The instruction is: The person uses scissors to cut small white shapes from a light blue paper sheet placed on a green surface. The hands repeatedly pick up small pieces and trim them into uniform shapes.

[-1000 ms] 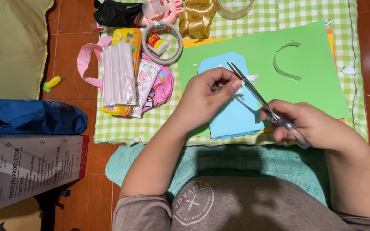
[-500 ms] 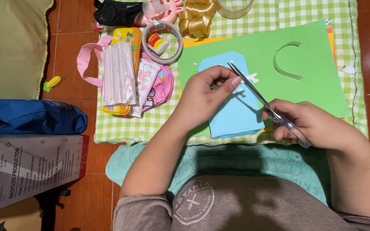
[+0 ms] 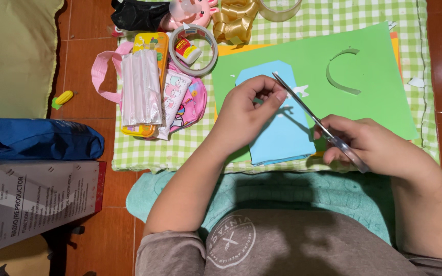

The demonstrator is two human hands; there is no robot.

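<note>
— Count of paper sheets on the checked cloth (image 3: 292, 15)?

— One green sheet (image 3: 364, 107), one blue sheet (image 3: 282, 135), and orange edges beneath, possibly a single sheet.

— Tape rolls?

— Two: one white-rimmed roll (image 3: 196, 50), one clear roll (image 3: 281, 10) at the top edge.

— Cutting tools?

— One pair of scissors (image 3: 313, 120).

— Hands present?

— Two: left hand (image 3: 244, 115) and right hand (image 3: 369, 145).

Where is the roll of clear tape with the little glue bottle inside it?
In the head view it lies upper left of centre: the tape roll rests on the checked cloth, between the pink pouch and the gold ribbon.
</note>
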